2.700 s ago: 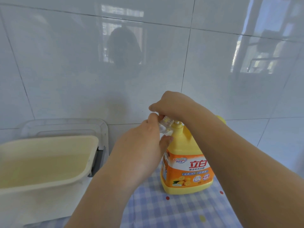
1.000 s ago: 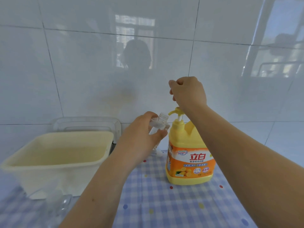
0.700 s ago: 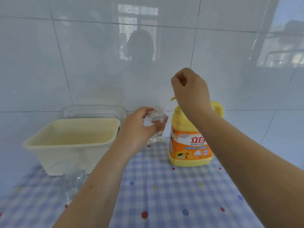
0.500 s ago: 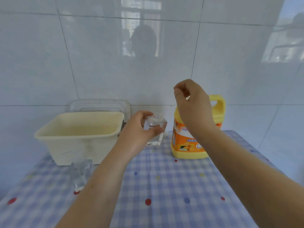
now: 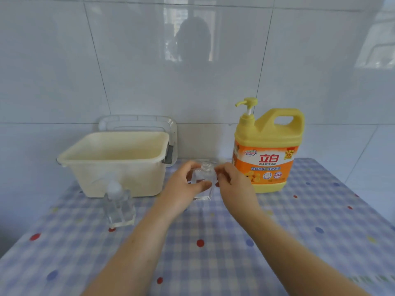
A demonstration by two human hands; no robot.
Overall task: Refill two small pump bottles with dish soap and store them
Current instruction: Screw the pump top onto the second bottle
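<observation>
A small clear bottle (image 5: 204, 175) with an open neck stands on the checked tablecloth (image 5: 213, 242), just left of the big yellow dish soap bottle (image 5: 265, 150) with its pump up. My left hand (image 5: 183, 189) is wrapped around the small bottle's left side. My right hand (image 5: 235, 186) is close against its right side, pinching a small whitish pump cap (image 5: 221, 160) that is blurred. A second small clear bottle (image 5: 118, 207) with its pump on stands alone at the left, in front of the bin.
A cream plastic bin (image 5: 115, 159) sits at the back left. Its clear lid (image 5: 139, 122) leans on the white tiled wall behind it. The table edge runs along the right side.
My right hand came down off the soap pump to the small bottle. My left hand lowered the small bottle onto the table. The view tilted down and the second bottle came into sight.
</observation>
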